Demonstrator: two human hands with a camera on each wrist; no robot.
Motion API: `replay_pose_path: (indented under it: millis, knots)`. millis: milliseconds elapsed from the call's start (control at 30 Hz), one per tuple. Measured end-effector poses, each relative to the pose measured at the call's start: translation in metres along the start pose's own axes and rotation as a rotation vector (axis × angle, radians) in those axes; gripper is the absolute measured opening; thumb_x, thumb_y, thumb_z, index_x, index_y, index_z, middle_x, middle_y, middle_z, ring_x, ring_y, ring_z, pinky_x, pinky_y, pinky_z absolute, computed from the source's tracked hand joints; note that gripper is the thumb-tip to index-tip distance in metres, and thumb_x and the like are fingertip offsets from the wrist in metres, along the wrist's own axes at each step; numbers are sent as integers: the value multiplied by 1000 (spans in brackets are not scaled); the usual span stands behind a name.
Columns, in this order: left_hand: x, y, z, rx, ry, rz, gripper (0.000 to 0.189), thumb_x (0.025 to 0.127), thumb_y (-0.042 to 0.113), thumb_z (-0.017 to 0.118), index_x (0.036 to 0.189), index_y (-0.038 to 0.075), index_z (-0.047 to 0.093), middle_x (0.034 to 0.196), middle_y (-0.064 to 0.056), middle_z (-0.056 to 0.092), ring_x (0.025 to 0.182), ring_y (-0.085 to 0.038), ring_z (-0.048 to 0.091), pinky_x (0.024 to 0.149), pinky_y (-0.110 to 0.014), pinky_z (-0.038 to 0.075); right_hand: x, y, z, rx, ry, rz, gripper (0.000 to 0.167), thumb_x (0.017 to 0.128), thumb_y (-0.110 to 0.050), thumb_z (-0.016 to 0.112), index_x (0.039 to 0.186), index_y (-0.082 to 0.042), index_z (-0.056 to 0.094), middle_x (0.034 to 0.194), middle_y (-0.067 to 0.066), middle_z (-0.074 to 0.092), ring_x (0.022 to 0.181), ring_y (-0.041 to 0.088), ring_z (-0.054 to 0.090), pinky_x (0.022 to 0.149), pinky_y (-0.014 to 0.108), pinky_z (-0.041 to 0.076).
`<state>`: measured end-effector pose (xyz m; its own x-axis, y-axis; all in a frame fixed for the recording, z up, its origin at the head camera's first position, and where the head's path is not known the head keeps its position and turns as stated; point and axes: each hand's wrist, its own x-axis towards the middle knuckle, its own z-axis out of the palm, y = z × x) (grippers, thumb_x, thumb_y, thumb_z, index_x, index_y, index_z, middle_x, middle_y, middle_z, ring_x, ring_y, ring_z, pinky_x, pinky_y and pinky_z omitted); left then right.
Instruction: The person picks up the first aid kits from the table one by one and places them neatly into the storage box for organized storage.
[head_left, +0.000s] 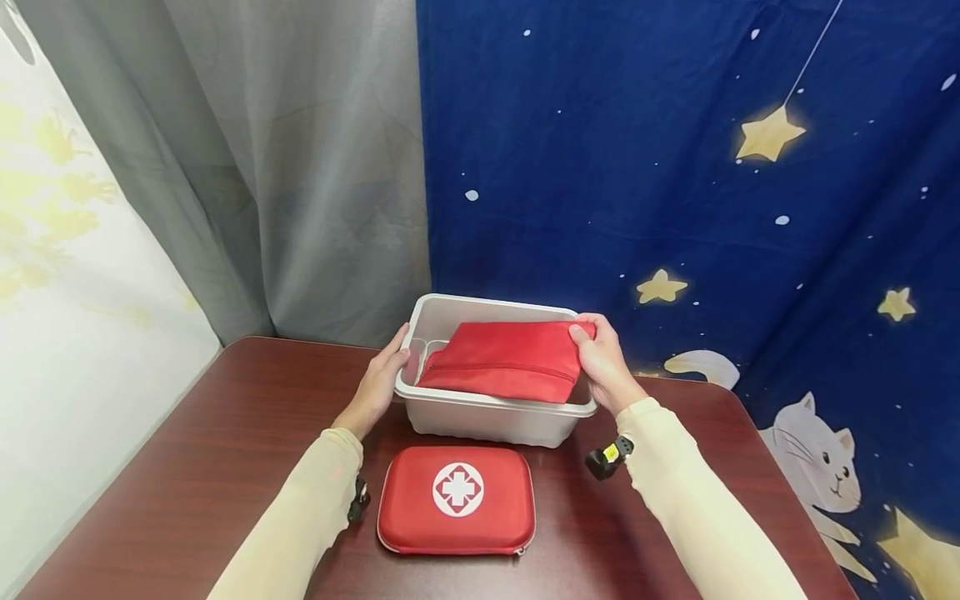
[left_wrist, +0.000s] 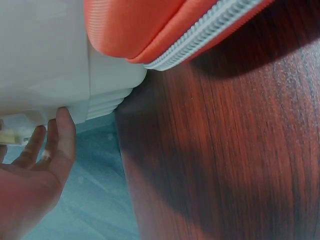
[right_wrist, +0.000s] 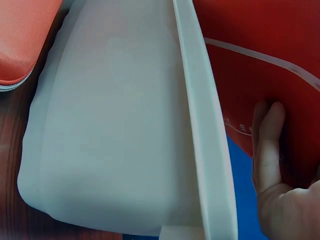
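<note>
Centrally, we find a grey-white bin (head_left: 487,423) on a reddish-brown table (head_left: 187,467), with a red zipped case (head_left: 456,500) marked by a white cross just beside it at six o'clock. At nine o'clock, we see the left hand (head_left: 377,383) resting extended fingers against the bin's end, probably to steady it. At two o'clock, the right hand (head_left: 604,360) pinches a red pouch (head_left: 510,350) slanting inside the bin, apparently keeping that corner raised.
</note>
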<state>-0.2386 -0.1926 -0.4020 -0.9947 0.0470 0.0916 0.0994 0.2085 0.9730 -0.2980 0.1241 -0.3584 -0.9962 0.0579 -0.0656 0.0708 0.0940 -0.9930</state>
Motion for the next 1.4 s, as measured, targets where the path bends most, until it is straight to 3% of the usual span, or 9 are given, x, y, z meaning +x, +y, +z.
replay_pose_path:
  millis: [300,600,867,933,1033,1200,1400]
  knots:
    - [1,-1,0,0,3,6,52,107,12,33,158,8,22,164,-13,19,150,-30,18,121,-49,15,4,-3,4,-36,1,5,39,105,-17,48,139,-3,37,118,19,58,78,11,65,70,26,58]
    - [2,-2,0,-10,-2,7,52,108,13,32,159,8,21,164,-14,19,150,-30,18,120,-50,15,3,-3,3,-56,37,2,41,104,-16,50,139,0,38,116,20,59,78,9,64,71,24,55]
    - [1,-2,0,-11,-11,-4,53,108,15,31,159,9,20,164,-14,18,151,-31,16,120,-51,15,2,-2,3,-56,26,21,45,103,-17,51,141,0,35,124,22,59,82,11,64,70,19,54]
    - [1,-2,0,-9,-10,-5,53,108,15,31,159,10,20,164,-14,17,151,-31,16,120,-51,15,3,-3,4,-50,25,37,47,103,-18,51,143,-1,33,128,22,57,87,14,65,73,21,55]
    - [1,-1,0,-8,-10,-10,53,108,15,31,159,10,20,164,-13,17,151,-30,16,120,-51,15,3,-3,5,-50,11,66,53,103,-18,51,149,-3,29,136,22,53,105,22,61,89,30,53]
    - [1,-1,0,-9,-11,-15,53,108,15,31,159,10,20,164,-13,17,151,-30,17,120,-51,16,4,-1,7,-78,-30,91,60,102,-18,51,154,-5,25,146,20,43,127,32,47,110,46,39]
    - [1,-2,0,-1,-3,-13,53,108,15,32,159,11,21,164,-12,18,151,-29,17,120,-50,15,2,-1,7,-142,-54,49,71,101,-19,50,159,-6,13,159,19,27,142,32,35,117,46,27]
